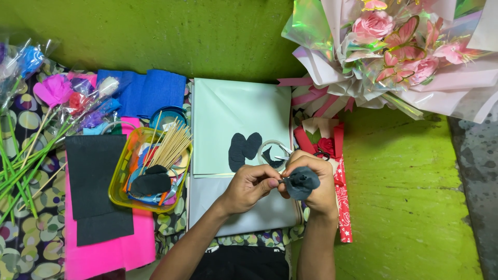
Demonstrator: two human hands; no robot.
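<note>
My right hand (311, 179) curls around a small dark paper rose (302, 182), its crinkled crepe petals rolled into a loose spiral; the fingers (303, 161) are bent close together over the top, clamping the flower against the palm, just right of centre in the frame. My left hand (252, 184) meets it from the left, thumb and forefinger pinched tight on the edge of the flower where a thin stem end seems to poke out, though that part is too small for me to tell for certain.

Under both hands lies a smooth pale mint sheet (228, 109) over a greyish one, flat and matte. On the mint sheet sit cut dark petals (244, 149), rounded and soft-edged, and beside them a clear tape roll (272, 148), just above my knuckles.

Left of centre stands a yellow translucent plastic tray (118, 181) holding a bundle of thin wooden skewers (171, 142) leaning fanwise, more dark petal cut-outs and coloured scraps. Further left, a dark crepe sheet (93, 181) lies on bright pink paper (111, 254), with folded blue crepe (145, 91) above. At the far left, wrapped paper flowers on green stems (21, 166) rest on a spotted cloth. In the upper right lies a glossy bouquet (399, 46) of pink roses in iridescent wrap, on a rough green floor (404, 197).
</note>
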